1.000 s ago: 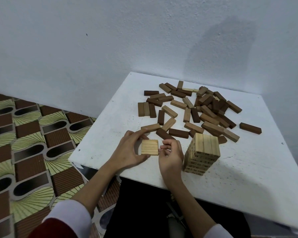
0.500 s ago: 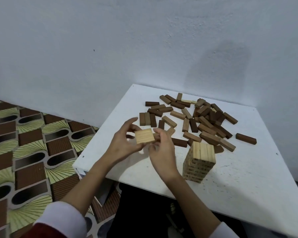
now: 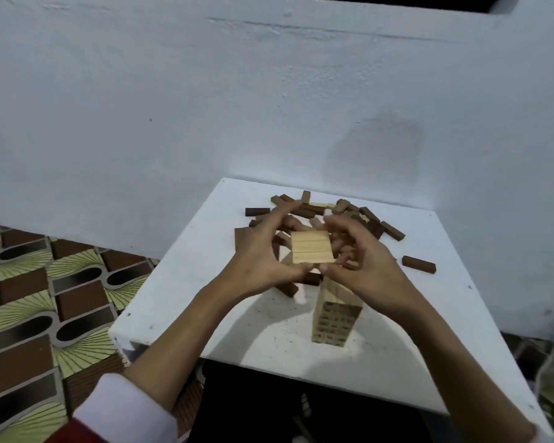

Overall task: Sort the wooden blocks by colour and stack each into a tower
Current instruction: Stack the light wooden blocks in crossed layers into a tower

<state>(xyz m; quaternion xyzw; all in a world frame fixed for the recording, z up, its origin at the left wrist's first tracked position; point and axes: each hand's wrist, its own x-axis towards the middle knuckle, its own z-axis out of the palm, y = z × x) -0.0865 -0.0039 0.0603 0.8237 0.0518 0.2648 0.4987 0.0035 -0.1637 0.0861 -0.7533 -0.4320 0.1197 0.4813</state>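
You're working over the white counter point(image 3: 397, 362), hands raised above it near the front edge.

Light-wood tower point(image 3: 336, 318) is standing just under and slightly right of your hands; your right hand is covering its top, so I can't tell how square the upper courses are.

Brown pile point(image 3: 359, 219) is lying loose beyond your hands, unsorted. One lone brown block point(image 3: 418, 264) is sitting to the right of your right hand, apart from the pile. No brown tower is showing yet, so by my read the task is less than halfway along.

Left hand point(image 3: 263, 257) and right hand point(image 3: 359, 260) are both pinching the light layer point(image 3: 312, 247), a flat set of light blocks side by side: fingers on the far edge, thumbs meeting at the near edge. Both hands are narrow and loaded, nothing spare.

Risks from here:
- The layer is being held together by squeeze alone. Ease off either hand and the middle block is likely dropping out, possibly onto the tower.
- You're probably setting it down blind, with the right hand blocking the tower top. An off-centre or tilted landing is shoving the top courses sideways.
- The right wrist is hanging close over the tower; any drift down is knocking it over.
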